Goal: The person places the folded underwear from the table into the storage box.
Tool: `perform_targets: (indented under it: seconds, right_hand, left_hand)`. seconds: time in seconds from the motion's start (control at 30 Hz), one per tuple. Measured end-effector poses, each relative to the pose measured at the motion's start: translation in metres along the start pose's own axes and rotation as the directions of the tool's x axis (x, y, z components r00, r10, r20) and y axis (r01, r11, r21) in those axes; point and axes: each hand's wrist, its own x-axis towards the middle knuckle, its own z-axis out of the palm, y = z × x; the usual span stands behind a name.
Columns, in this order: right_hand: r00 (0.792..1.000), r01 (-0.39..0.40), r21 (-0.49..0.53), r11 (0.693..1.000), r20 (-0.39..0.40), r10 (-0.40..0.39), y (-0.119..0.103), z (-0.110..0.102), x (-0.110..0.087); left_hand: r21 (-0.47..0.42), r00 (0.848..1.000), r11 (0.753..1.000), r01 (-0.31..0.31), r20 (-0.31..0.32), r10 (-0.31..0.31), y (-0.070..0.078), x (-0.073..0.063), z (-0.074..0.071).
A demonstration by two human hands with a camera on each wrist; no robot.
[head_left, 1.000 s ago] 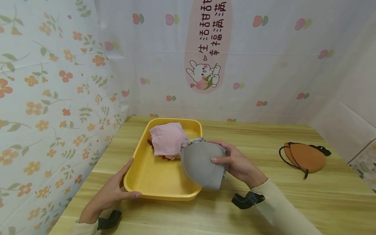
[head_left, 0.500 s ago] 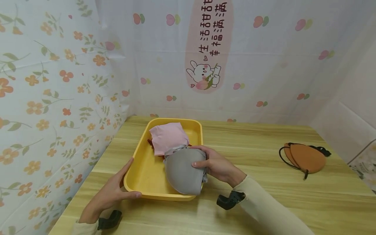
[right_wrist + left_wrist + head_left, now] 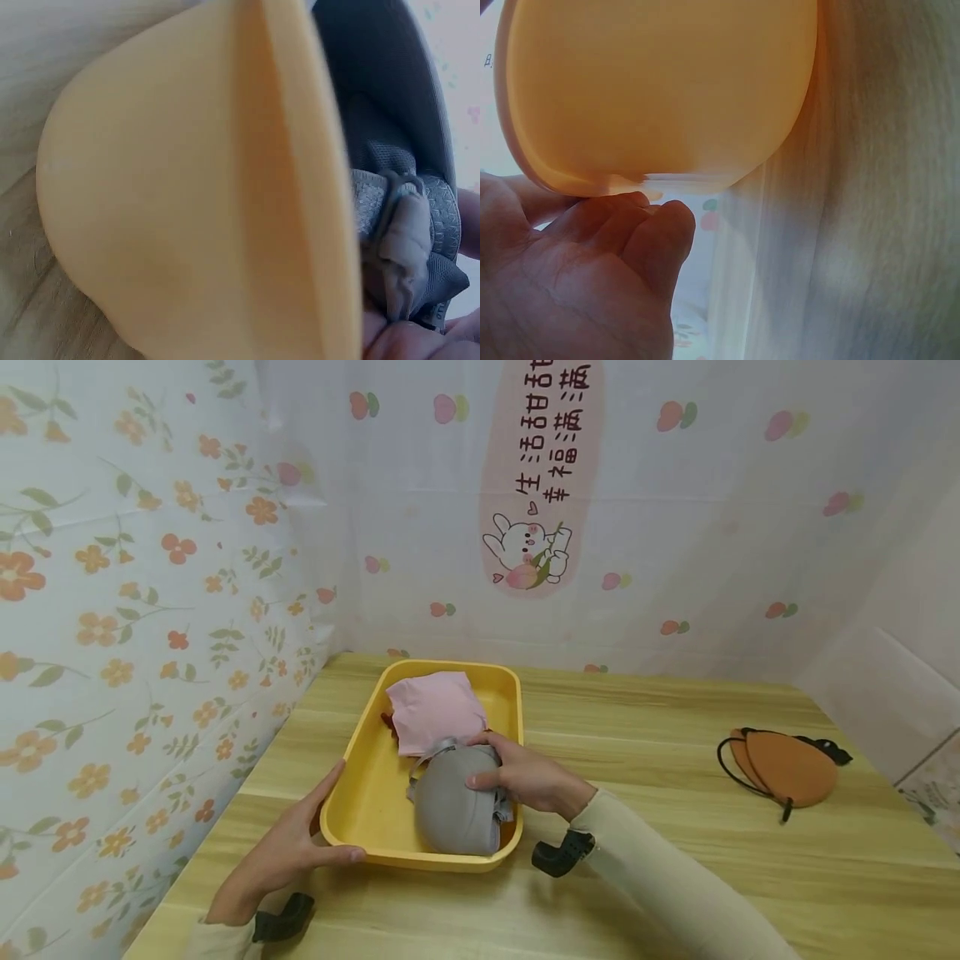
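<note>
In the head view a folded grey bra (image 3: 456,802) is at the front right of a yellow plastic tray (image 3: 375,810), cup side up. My right hand (image 3: 525,777) holds its right edge, thumb over the cup and fingers beneath. The right wrist view shows the grey straps and a metal ring (image 3: 405,184) tucked inside the cup, beyond the tray's rim. My left hand (image 3: 288,843) grips the tray's front left corner, thumb along the front wall and fingers along the left side. A pink cloth (image 3: 435,714) lies in the tray's back part, partly over something reddish brown.
On the right of the wooden table (image 3: 637,752) lies an orange-brown leaf-shaped item (image 3: 791,768) with black cord. Floral cloth (image 3: 150,635) hangs at the left, and a printed curtain (image 3: 637,510) closes off the back.
My right hand has carried the grey bra left and slightly down, from over the tray's right rim into its front right part. The left hand stays at the tray's corner.
</note>
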Motion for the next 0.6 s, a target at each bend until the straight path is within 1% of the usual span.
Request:
perform_targets:
  seconds: [0.07, 0.13, 0.23, 0.3, 0.33, 0.43, 0.47, 0.5, 0.53, 0.6]
  right_hand:
    - [1.000, -0.003, -0.083, 0.997, -0.012, 0.003, 0.000, 0.002, 0.000]
    - [1.000, -0.001, -0.173, 0.985, -0.013, -0.002, 0.000, 0.005, 0.001]
    - [0.999, 0.012, -0.311, 0.950, -0.028, -0.022, -0.002, 0.011, 0.004]
    - [0.997, 0.025, -0.420, 0.907, -0.050, -0.051, -0.002, 0.015, 0.004]
    - [0.995, 0.033, -0.478, 0.878, -0.063, -0.071, -0.002, 0.017, 0.004]
    - [0.985, 0.052, -0.635, 0.771, -0.093, -0.143, -0.003, 0.023, 0.003]
    - [0.983, 0.053, -0.674, 0.737, -0.096, -0.158, -0.003, 0.024, 0.003]
    - [0.980, 0.056, -0.702, 0.710, -0.096, -0.173, -0.004, 0.025, 0.003]
    - [0.979, 0.058, -0.720, 0.691, -0.096, -0.182, -0.004, 0.027, 0.002]
    - [0.978, 0.061, -0.741, 0.669, -0.091, -0.190, -0.004, 0.028, 0.002]
  left_hand:
    - [0.003, 1.000, 1.000, 0.002, 0.004, -0.002, 0.002, 0.000, 0.001]
    - [0.006, 1.000, 1.000, 0.001, 0.007, -0.001, 0.004, -0.001, 0.001]
    - [0.007, 1.000, 1.000, 0.011, 0.010, -0.011, 0.007, -0.001, 0.000]
    - [0.014, 1.000, 1.000, 0.014, 0.010, -0.014, 0.007, -0.001, 0.000]
    - [0.020, 1.000, 1.000, 0.015, 0.008, -0.015, 0.007, -0.001, 0.000]
    - [0.035, 1.000, 0.999, 0.017, 0.003, -0.017, 0.007, -0.001, 0.000]
    - [0.041, 1.000, 0.999, 0.016, 0.001, -0.016, 0.007, 0.000, 0.001]
    - [0.044, 1.000, 0.999, 0.016, 0.001, -0.016, 0.007, 0.000, 0.001]
    - [0.046, 1.000, 0.999, 0.015, 0.001, -0.015, 0.007, 0.000, 0.001]
    - [0.047, 1.000, 0.999, 0.014, -0.001, -0.014, 0.007, -0.001, 0.001]
